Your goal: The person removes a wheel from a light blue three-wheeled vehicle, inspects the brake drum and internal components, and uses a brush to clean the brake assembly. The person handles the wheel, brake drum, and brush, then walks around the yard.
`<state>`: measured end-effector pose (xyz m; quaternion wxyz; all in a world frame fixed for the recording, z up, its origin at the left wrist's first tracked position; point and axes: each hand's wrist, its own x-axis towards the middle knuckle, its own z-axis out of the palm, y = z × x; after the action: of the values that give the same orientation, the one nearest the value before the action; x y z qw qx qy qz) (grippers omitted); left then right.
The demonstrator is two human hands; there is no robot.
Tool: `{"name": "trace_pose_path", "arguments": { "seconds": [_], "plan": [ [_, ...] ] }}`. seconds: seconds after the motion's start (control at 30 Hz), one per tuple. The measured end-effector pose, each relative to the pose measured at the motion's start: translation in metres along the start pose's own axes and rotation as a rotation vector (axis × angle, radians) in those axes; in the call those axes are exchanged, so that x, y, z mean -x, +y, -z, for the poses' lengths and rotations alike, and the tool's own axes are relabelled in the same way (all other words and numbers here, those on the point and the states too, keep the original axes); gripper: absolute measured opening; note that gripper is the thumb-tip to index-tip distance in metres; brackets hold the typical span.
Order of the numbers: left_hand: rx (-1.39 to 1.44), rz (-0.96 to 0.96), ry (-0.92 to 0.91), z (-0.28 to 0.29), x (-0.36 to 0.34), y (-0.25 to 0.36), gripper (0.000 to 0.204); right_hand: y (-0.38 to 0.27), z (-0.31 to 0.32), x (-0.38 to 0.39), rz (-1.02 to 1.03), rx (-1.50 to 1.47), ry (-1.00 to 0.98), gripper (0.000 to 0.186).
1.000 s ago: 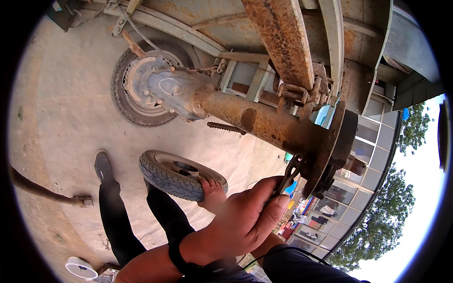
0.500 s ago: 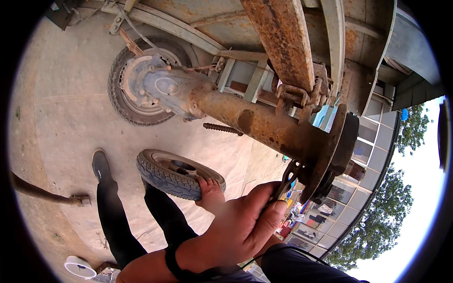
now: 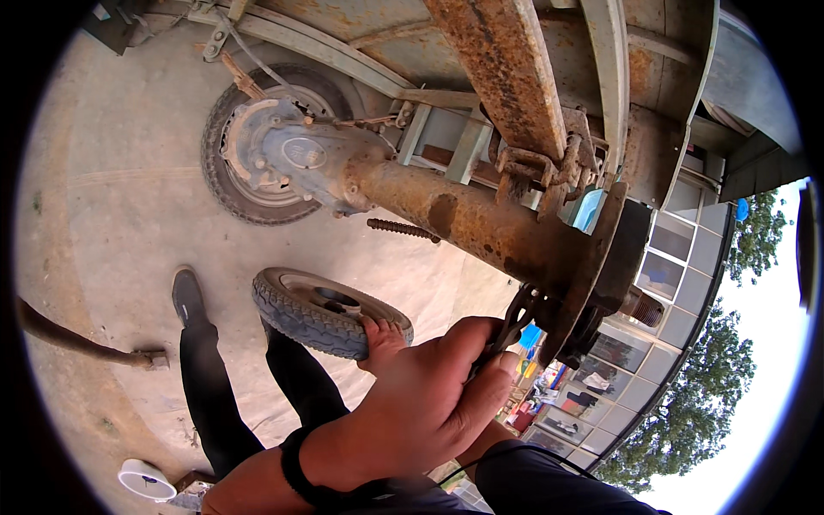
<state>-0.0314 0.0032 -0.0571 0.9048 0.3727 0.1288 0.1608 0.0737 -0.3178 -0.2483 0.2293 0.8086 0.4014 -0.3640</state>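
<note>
Outdoor scene in daylight. A pale concrete ground (image 3: 112, 197), dusty and faintly cracked, fills the left half of the view. Above it spans the rusted underside of a vehicle frame (image 3: 506, 77), with grey metal panels toward the upper right corner. At the right edge rises a building with a grid of framed windows (image 3: 678, 283), and green trees (image 3: 687, 421) stand against a bright, overexposed sky (image 3: 764, 369). A small white round container (image 3: 146, 479) lies at the lower left.
</note>
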Motion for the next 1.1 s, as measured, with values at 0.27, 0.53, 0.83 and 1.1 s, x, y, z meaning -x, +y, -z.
{"name": "trace_pose_path", "arguments": {
  "seconds": [0.27,0.53,0.83,1.1],
  "plan": [
    [-0.065,-0.052,0.099,-0.014,-0.011,-0.005,0.021,-0.039,0.074,-0.001,-0.065,0.009,-0.212,0.099],
    [-0.064,-0.169,0.280,-0.037,-0.011,-0.022,0.013,-0.040,0.070,0.005,-0.027,0.006,-0.119,0.094],
    [-0.223,-0.275,0.353,-0.043,-0.014,-0.023,0.017,-0.035,0.059,0.000,-0.033,0.075,-0.125,0.095],
    [-0.261,0.002,0.027,0.003,-0.011,0.009,0.024,-0.040,0.071,0.000,-0.024,0.104,-0.099,0.098]
  ]
}}
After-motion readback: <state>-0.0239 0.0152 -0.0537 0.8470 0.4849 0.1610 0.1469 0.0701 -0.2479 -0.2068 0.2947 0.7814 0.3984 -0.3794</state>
